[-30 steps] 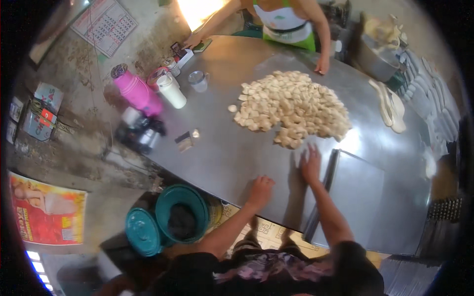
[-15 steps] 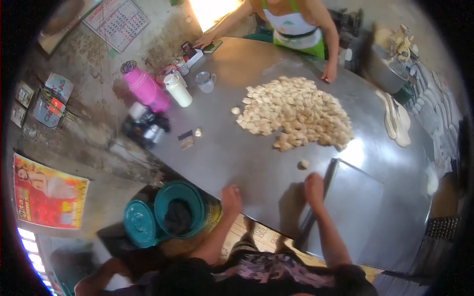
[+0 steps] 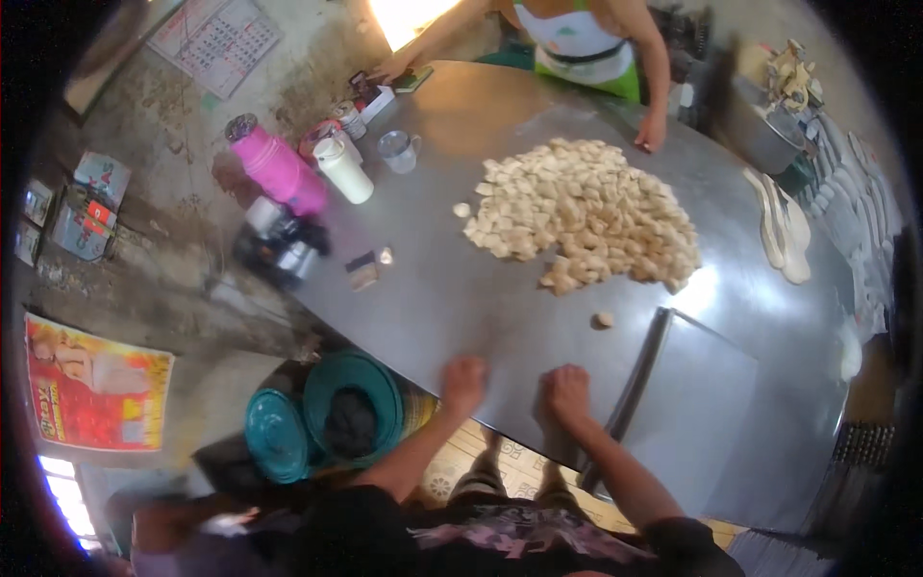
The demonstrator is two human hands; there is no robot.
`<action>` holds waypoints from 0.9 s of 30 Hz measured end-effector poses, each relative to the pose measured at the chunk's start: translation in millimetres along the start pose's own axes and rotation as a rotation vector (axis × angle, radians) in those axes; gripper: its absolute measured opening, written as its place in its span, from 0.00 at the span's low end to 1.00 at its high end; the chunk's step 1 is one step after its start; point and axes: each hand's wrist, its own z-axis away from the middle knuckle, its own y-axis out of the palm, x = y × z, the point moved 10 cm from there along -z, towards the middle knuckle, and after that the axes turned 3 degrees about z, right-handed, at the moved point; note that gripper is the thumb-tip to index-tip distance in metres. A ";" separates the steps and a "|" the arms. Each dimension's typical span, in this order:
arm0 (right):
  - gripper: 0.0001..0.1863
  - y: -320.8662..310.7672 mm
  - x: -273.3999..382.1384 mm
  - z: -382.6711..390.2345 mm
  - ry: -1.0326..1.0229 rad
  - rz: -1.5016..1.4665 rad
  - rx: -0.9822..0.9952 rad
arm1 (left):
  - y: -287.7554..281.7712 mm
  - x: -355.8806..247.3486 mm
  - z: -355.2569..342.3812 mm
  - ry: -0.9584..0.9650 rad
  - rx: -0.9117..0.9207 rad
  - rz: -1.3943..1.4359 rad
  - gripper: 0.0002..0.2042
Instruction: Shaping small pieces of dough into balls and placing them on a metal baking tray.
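My left hand (image 3: 464, 383) is curled closed just over the near edge of the steel table (image 3: 423, 317), slightly blurred. To its right, my right hand (image 3: 567, 392) is also closed, low at the tabletop beside the raised rim of a flat metal sheet or tray (image 3: 707, 394). Whatever either palm may hold is hidden. Beyond my hands lies a broad heap of pale dough pieces (image 3: 586, 216). One loose dough piece (image 3: 603, 320) sits apart between the heap and my right hand, and another (image 3: 461, 210) lies at the heap's left.
Across the table stands a person in an apron (image 3: 582, 48), hands on its far edge. At left are a pink thermos (image 3: 279, 165), a cream flask (image 3: 343, 173), a clear mug (image 3: 397, 151) and a teal bucket (image 3: 351, 370). Long dough strips (image 3: 784, 226) lie at right.
My right hand has moved left and nearer to me, away from the loose dough piece. My left hand has shifted slightly right. The view has shifted a little.
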 end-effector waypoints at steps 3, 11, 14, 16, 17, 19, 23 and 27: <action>0.08 -17.3 22.1 -41.2 -0.203 0.004 -0.058 | 42.0 -72.8 -50.5 0.320 0.097 -0.129 0.09; 0.12 -7.1 -24.3 38.9 0.010 0.042 -0.010 | -12.0 -32.6 14.0 0.306 -0.060 -0.383 0.12; 0.13 -13.8 49.0 6.1 -0.259 -0.027 -0.184 | 30.2 -85.8 1.5 0.499 0.193 -0.298 0.11; 0.14 -8.1 39.8 -44.7 -0.286 -0.020 -0.021 | 44.0 -77.0 -49.7 0.420 0.212 -0.045 0.10; 0.15 12.9 39.4 -46.8 -0.296 -0.027 0.160 | 44.8 -67.5 -60.8 0.416 0.230 -0.045 0.10; 0.16 10.8 12.4 -28.7 -0.212 -0.015 0.135 | 14.5 -29.0 -79.8 0.206 0.143 0.072 0.09; 0.17 0.6 -21.4 51.2 -0.015 0.007 0.084 | 3.8 -8.4 2.9 -0.165 0.351 0.035 0.09; 0.15 -12.2 69.7 6.7 -0.323 -0.018 -0.107 | 25.0 -111.7 -7.9 0.597 0.128 -0.152 0.11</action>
